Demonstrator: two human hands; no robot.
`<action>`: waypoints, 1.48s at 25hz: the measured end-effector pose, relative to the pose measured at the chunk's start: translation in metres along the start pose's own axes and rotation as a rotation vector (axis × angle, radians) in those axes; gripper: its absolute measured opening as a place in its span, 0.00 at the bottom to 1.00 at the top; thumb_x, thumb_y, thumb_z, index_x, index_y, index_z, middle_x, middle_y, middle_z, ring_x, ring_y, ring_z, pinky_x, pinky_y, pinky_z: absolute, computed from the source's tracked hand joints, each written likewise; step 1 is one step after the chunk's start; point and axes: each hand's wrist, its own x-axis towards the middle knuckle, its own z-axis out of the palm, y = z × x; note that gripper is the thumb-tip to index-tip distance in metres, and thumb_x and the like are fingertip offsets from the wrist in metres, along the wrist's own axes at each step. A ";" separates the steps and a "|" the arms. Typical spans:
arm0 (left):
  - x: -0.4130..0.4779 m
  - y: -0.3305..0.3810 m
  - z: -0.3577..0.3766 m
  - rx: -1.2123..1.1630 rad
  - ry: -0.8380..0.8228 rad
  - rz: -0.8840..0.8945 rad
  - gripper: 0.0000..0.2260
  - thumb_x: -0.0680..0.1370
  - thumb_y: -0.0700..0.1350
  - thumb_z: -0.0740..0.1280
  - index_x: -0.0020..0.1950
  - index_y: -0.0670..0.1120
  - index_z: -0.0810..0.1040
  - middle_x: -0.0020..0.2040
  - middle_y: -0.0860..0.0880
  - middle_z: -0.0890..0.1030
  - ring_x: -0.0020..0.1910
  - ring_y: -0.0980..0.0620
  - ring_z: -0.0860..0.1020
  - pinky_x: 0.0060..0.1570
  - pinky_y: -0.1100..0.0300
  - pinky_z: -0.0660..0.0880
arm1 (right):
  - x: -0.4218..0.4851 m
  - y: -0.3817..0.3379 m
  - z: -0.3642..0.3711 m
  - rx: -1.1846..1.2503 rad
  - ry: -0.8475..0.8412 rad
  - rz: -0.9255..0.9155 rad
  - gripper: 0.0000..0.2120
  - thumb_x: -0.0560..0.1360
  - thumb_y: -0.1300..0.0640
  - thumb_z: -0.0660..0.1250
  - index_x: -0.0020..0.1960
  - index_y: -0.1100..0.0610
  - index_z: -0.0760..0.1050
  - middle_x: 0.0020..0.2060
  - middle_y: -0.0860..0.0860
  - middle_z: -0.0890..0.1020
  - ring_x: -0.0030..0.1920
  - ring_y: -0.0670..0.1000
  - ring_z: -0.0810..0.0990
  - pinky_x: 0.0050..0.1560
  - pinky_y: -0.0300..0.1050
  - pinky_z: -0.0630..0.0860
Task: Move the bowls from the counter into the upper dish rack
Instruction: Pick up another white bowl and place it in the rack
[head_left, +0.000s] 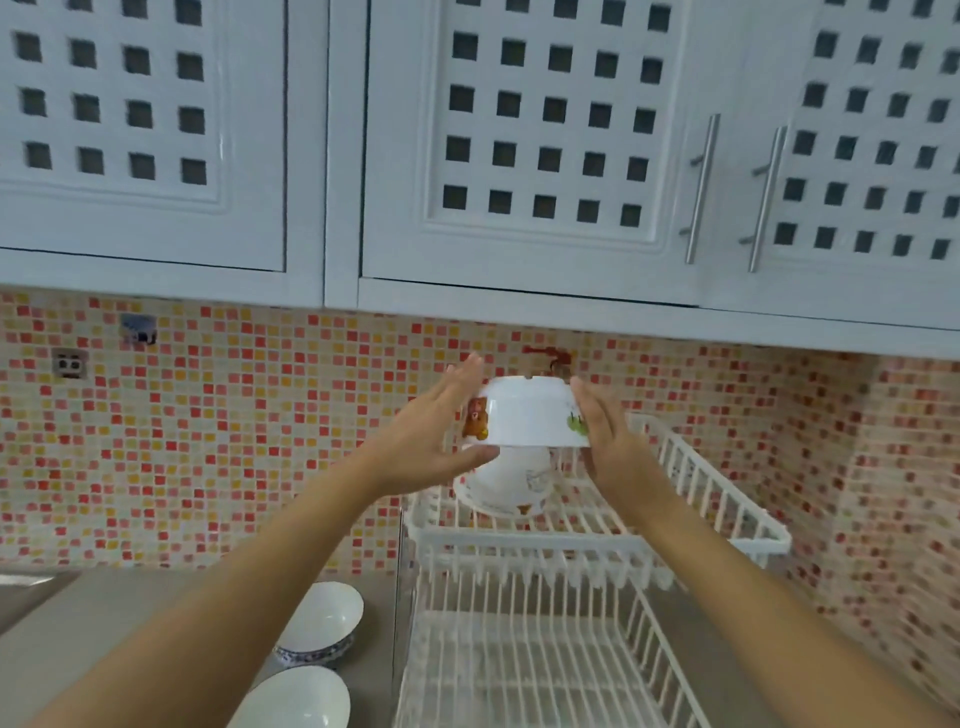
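Note:
Between my left hand (439, 434) and my right hand (608, 441) I hold a white bowl with cartoon prints (527, 413), upside down, above the white wire upper dish rack (696, 478). Both palms press its sides. Under it another white printed bowl (506, 486) lies upside down, tilted, on the upper rack. Two white bowls stay on the grey counter at lower left: a blue-rimmed bowl (322, 621) and a nearer bowl (298, 699), both upright.
The lower tier of the rack (519, 670) holds nothing visible. White lattice cabinets (519, 156) with bar handles hang overhead. A red and yellow mosaic wall (208, 441) backs the counter (104, 623), with a socket at left.

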 end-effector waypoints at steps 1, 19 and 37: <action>0.004 0.002 0.000 -0.025 -0.054 -0.005 0.38 0.75 0.59 0.63 0.77 0.53 0.45 0.78 0.57 0.49 0.75 0.56 0.54 0.73 0.52 0.54 | -0.006 0.006 0.004 0.014 -0.034 -0.005 0.40 0.62 0.76 0.72 0.69 0.65 0.59 0.65 0.62 0.67 0.25 0.55 0.77 0.21 0.36 0.64; 0.010 -0.001 0.060 0.239 -0.004 0.103 0.36 0.66 0.43 0.77 0.68 0.41 0.61 0.70 0.40 0.65 0.66 0.39 0.70 0.61 0.50 0.74 | -0.006 0.049 0.015 0.253 -0.454 -0.126 0.42 0.71 0.39 0.65 0.76 0.53 0.51 0.76 0.49 0.56 0.74 0.46 0.53 0.73 0.43 0.52; 0.010 -0.007 0.063 0.067 -0.289 -0.183 0.50 0.66 0.63 0.72 0.77 0.52 0.44 0.79 0.52 0.45 0.76 0.47 0.56 0.72 0.47 0.57 | -0.013 0.034 0.040 0.178 -0.543 -0.141 0.34 0.68 0.45 0.73 0.66 0.56 0.61 0.77 0.55 0.44 0.68 0.56 0.69 0.58 0.49 0.75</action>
